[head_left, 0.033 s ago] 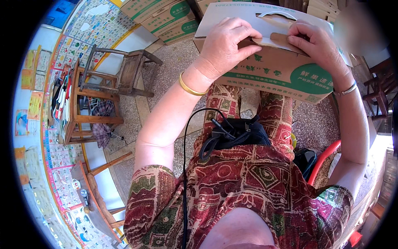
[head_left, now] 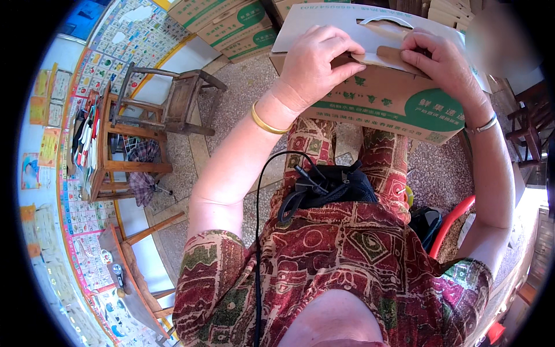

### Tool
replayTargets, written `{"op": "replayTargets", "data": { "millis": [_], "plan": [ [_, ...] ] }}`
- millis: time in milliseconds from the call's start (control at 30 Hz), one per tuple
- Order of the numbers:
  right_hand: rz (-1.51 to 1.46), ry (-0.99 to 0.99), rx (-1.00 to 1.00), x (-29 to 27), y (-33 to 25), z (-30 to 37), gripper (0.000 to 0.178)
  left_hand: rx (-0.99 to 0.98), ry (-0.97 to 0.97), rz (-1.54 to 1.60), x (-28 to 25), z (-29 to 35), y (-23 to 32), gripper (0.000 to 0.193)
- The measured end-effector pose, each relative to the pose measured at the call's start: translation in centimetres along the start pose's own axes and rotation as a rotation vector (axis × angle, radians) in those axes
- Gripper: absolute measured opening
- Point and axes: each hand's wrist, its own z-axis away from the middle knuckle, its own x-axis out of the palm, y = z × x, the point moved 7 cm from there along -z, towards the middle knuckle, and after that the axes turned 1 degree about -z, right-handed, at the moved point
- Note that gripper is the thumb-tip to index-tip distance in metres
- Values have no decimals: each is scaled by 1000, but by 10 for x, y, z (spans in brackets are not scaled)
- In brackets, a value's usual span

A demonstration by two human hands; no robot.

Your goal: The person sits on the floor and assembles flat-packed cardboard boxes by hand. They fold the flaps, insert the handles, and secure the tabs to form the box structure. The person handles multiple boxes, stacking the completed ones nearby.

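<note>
A white and brown cardboard box (head_left: 358, 98) with green print stands in front of my knees. Its top carries a cut-out slot with a white plastic carrying handle (head_left: 388, 19) arched over it. My left hand (head_left: 315, 66) pinches the near top edge at the left, thumb below and fingers above, on a cardboard flap (head_left: 392, 56). At the right end of that flap, my right hand (head_left: 442, 65) holds the cardboard between thumb and curled fingers. A brown piece of the flap shows between both hands. Some fingertips are hidden behind the cardboard.
Similar printed boxes (head_left: 231, 29) are stacked at the far left of the box. A wooden chair (head_left: 188, 98) and a wooden rack (head_left: 130, 165) with papers and cloth stand left. A black cable (head_left: 257, 254) runs down my front from a dark pouch (head_left: 347, 188) on my lap.
</note>
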Motion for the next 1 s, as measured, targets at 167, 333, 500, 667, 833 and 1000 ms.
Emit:
{"op": "replayTargets", "data": {
  "millis": [167,333,500,667,833,1000],
  "plan": [
    [-28,-32,21,3,1,1,16,68,54,38,-3,4,6,20],
    [-72,23,-59,4,9,2,20,-30,-45,174,0,-2,2,16],
    [-120,17,-41,7,18,2,19,-48,-83,132,4,-2,1,18],
    [-113,29,-43,8,21,3,19,-69,-115,178,3,-2,1,21],
    [-86,34,-32,8,17,5,20,-147,-103,171,7,-1,-2,21],
    [-110,40,-33,8,18,4,20,-142,-91,134,7,-6,-3,22]
  ]
}}
